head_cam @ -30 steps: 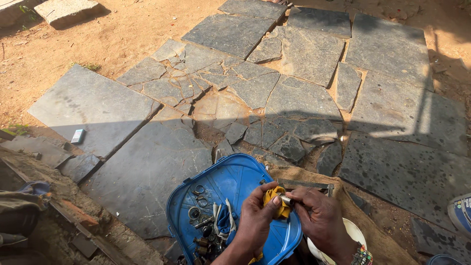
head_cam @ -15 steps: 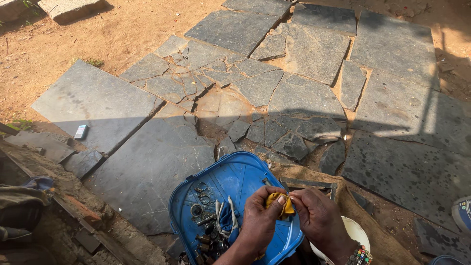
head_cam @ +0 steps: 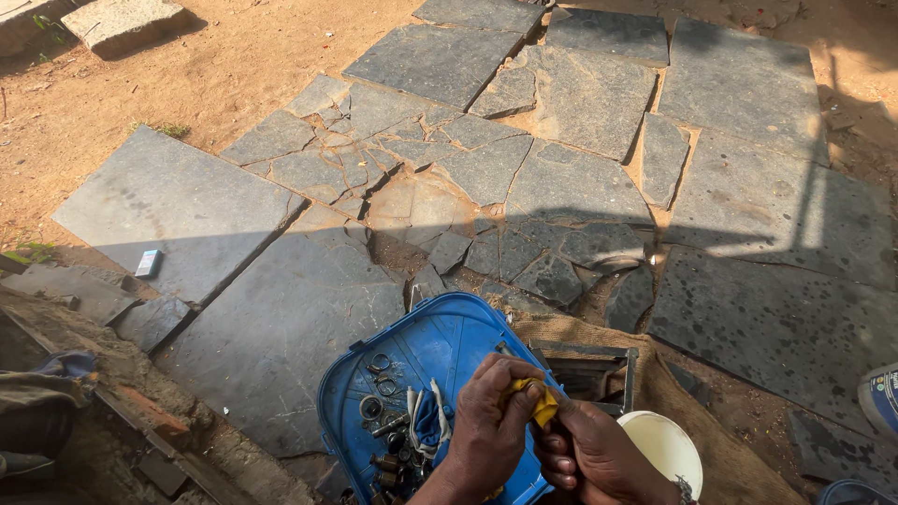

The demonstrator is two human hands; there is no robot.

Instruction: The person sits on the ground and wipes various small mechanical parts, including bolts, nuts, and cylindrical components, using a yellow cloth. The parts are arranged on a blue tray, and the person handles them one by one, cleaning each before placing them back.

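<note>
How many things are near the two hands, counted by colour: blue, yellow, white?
Blue: 1, the blue tray with small metal parts, under the left hand.
Yellow: 1, the yellow cloth, pinched between the left hand and the right hand.
White: 1, the white bowl beside the right hand.
Total: 3

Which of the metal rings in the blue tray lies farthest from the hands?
The thin open ring at the upper left of the blue tray. The thicker ring and the other metal parts sit lower, closer to the left hand and right hand.
</note>
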